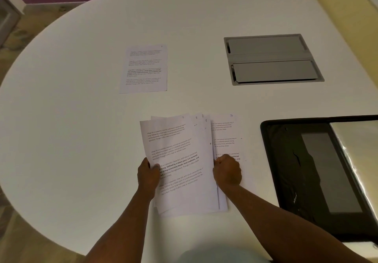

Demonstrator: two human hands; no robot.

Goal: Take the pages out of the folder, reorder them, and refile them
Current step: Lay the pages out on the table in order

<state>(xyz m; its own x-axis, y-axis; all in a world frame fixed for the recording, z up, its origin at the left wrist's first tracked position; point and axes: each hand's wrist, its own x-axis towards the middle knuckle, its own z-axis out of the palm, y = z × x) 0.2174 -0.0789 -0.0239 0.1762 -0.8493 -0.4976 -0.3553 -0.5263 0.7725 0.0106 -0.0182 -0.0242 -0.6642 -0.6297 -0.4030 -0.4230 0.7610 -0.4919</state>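
Near the white round table's (81, 119) front edge, your left hand (148, 175) and right hand (227, 173) pinch the fanned white printed pages (180, 160), long axis pointing away; black open folder (302, 170) lies rightward, right hand nearer.

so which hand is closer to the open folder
Right. The right hand grips the stack's right edge, on the side toward the folder. The left hand holds the stack's far edge.

An office or meeting room: a rounded white counter (81, 99) with a built-in cable hatch (273, 59), printed pages (144, 69), a folder (306, 170).
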